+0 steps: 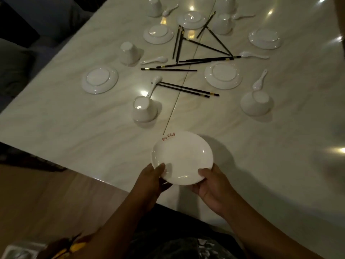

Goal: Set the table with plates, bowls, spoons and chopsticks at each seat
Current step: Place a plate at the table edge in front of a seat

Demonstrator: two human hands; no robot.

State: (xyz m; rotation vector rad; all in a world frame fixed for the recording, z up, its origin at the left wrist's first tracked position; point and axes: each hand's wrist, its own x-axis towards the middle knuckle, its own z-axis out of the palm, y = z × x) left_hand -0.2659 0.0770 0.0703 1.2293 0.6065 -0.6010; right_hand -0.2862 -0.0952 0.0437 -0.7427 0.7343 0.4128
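A white plate (182, 157) with red writing on its far rim sits right side up near the table's near edge. My left hand (151, 181) grips its near-left rim and my right hand (211, 186) grips its near-right rim. Farther out lie several upside-down plates, such as one at the left (99, 79) and one at the right (223, 75). Upside-down bowls stand among them, one in the middle (143, 109) and one at the right (256, 103). Black chopsticks (186, 88) lie scattered across the centre. White spoons are spread around, one (155, 86) leaning by the middle bowl.
The pale marble table (74, 128) has a thin seam running down its middle. Its near-left corner borders a wooden floor (46, 202). Dark seating (28, 43) lies beyond the left edge. A small white object (16, 253) sits at the bottom left.
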